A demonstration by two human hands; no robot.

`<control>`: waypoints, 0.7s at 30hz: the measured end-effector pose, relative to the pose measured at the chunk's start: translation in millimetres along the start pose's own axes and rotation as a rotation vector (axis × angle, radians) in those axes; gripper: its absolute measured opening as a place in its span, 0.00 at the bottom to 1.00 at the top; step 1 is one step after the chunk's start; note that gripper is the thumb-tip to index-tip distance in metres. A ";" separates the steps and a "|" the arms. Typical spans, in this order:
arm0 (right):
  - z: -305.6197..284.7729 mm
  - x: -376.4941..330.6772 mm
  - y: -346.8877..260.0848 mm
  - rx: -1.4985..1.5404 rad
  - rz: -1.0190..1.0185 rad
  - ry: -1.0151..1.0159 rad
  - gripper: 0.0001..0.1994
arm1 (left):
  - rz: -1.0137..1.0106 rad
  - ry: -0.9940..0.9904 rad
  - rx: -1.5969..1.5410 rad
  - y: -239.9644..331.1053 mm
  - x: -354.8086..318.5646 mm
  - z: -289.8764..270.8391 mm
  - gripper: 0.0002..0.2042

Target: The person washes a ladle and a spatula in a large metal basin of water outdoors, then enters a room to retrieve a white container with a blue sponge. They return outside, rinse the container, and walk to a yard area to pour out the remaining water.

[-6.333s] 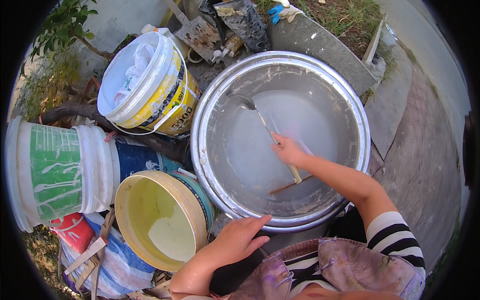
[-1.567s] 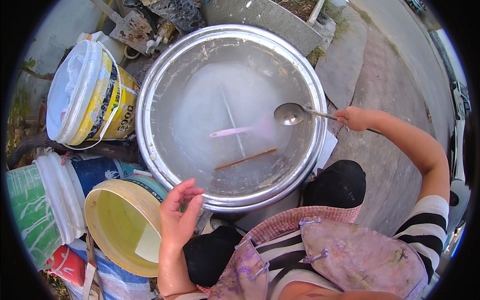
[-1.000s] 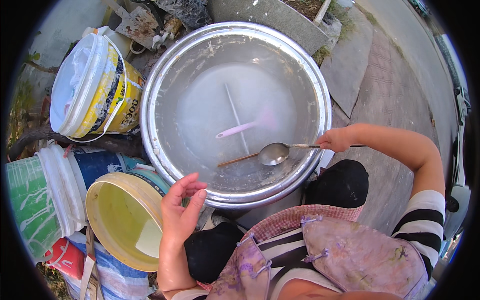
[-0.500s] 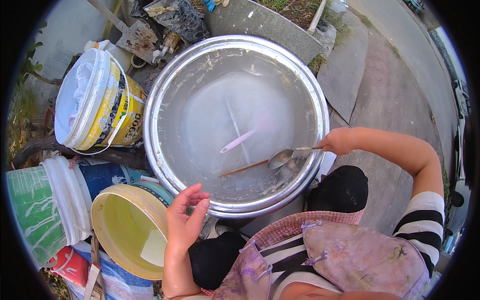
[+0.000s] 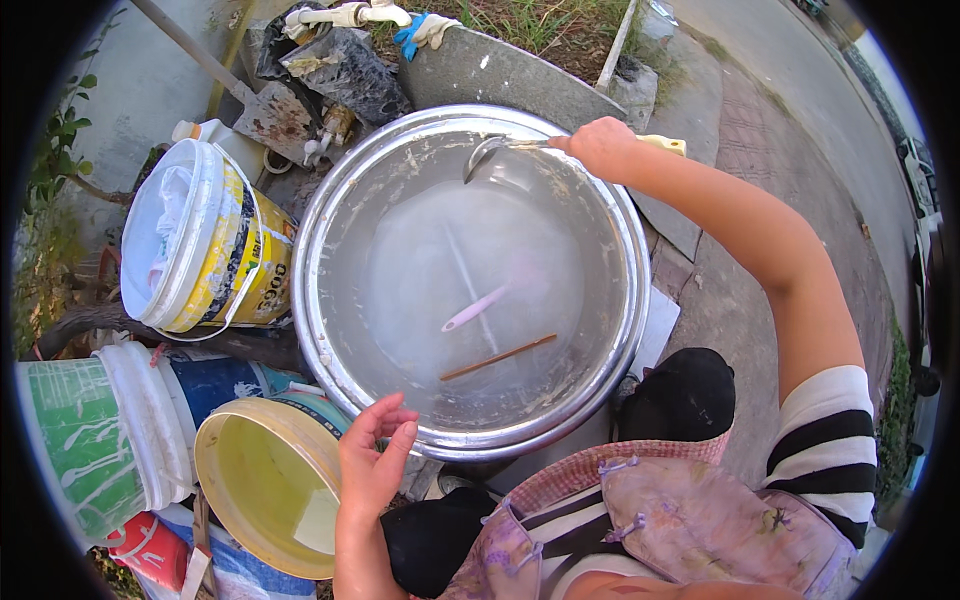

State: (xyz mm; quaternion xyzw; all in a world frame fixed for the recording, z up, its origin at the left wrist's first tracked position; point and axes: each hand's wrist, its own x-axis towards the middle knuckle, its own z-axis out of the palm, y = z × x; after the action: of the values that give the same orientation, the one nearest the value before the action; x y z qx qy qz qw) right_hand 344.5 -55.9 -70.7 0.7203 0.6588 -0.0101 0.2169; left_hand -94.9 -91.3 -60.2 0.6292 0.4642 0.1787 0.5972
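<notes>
A wide metal basin (image 5: 318, 330) with cloudy greyish liquid fills the middle of the view. At its far right rim my right hand (image 5: 605, 150) is closed round the handle of a metal ladle (image 5: 482, 160). The ladle's bowl hangs tilted inside the far wall, above the liquid; a pale yellow handle end sticks out behind my wrist. A pink handle (image 5: 474, 309) lies in the liquid, its far end lost below the surface. Nearer me lies a thin brown wooden stick (image 5: 498, 358). My left hand (image 5: 376, 455) holds nothing, fingers apart, just outside the basin's near left rim.
Left of the basin lie a yellow bucket (image 5: 232, 262) with white cloth in it and a green bucket (image 5: 80, 440). A cream tub (image 5: 215, 490) of yellowish liquid stands beside my left forearm. Behind are a shovel (image 5: 275, 120), a black plastic bag (image 5: 350, 75) and gloves (image 5: 425, 32).
My right hand has carried the ladle from the basin's near right side to its far rim. The wooden stick now shows in full. My left hand stays by the rim.
</notes>
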 end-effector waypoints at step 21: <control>6.1 -13.0 5.7 0.023 0.073 -0.149 0.10 | 0.003 -0.013 -0.027 -2.4 0.5 -4.5 0.17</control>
State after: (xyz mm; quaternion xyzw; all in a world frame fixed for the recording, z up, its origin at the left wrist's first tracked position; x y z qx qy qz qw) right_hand 349.9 -70.4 -70.5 0.7434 0.6140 -0.0635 0.2575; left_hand -99.0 -88.6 -61.6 0.6230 0.4571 0.1818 0.6082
